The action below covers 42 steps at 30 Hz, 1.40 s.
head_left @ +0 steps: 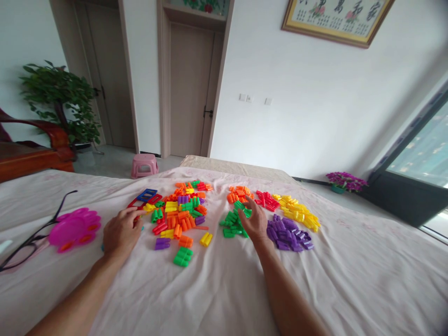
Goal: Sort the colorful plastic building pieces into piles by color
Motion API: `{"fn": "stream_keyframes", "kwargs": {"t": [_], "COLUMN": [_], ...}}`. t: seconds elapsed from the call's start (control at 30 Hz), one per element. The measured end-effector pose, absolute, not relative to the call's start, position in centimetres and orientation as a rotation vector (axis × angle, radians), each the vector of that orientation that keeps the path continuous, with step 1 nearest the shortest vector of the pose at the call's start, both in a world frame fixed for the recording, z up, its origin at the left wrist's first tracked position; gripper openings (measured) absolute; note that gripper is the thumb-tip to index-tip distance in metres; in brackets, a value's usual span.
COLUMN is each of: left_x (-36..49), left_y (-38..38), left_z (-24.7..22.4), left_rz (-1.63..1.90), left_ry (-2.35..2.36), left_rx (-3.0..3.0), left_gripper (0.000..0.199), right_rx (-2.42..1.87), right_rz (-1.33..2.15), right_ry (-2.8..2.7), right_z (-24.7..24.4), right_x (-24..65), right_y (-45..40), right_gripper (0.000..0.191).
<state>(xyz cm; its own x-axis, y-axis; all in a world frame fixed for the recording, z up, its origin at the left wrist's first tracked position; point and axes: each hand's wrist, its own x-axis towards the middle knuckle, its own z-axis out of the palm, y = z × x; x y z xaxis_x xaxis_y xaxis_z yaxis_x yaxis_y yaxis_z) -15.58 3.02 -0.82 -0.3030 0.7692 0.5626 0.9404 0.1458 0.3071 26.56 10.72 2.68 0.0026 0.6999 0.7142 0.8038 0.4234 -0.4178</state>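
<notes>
My left hand (122, 231) is at the left edge of a mixed pile of coloured plastic pieces (182, 214), its fingers curled together; what they hold, if anything, is hidden. My right hand (255, 220) is over the right side of the green pieces (234, 223), thumb and fingers apart, with nothing visible between them. Around it lie separate heaps: orange pieces (240, 193) behind, red pieces (267, 200) and yellow pieces (299, 212) to the right, and purple pieces (289, 234) nearer me. Blue frames (147, 195) lie behind my left hand.
A pink paw-shaped tray (75, 229) and black glasses (31, 245) lie left on the cloth (217, 289). Beyond stand a pink stool (144, 165), a potted plant (63, 98), a wooden chair (38, 144) and purple flowers (346, 181).
</notes>
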Motion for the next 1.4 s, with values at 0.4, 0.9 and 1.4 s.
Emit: {"fn": "stream_keyframes", "kwargs": {"t": [0.4,0.9,1.4], "left_x": [-15.6,-15.6,-15.8], "left_y": [3.1,3.1,3.1], "left_z": [-0.9,-0.9,-1.1], "left_rz": [-0.898,-0.916,-0.944], "left_ry": [-2.158,-2.16,-2.168], "left_rx": [-1.666,-1.66,-1.684], "left_gripper": [0.037,0.036,0.034], "right_rx": [-1.183,-0.692,-0.974], "right_rz": [-0.143,0.04,-0.042], "right_ry": [-1.731,-2.696,-2.281], "right_z": [3.0,3.3,3.4], "right_x": [25.8,15.2,18.4], "right_y": [9.6,1.5,4.6], "right_gripper": [0.027,0.049,0.037]}}
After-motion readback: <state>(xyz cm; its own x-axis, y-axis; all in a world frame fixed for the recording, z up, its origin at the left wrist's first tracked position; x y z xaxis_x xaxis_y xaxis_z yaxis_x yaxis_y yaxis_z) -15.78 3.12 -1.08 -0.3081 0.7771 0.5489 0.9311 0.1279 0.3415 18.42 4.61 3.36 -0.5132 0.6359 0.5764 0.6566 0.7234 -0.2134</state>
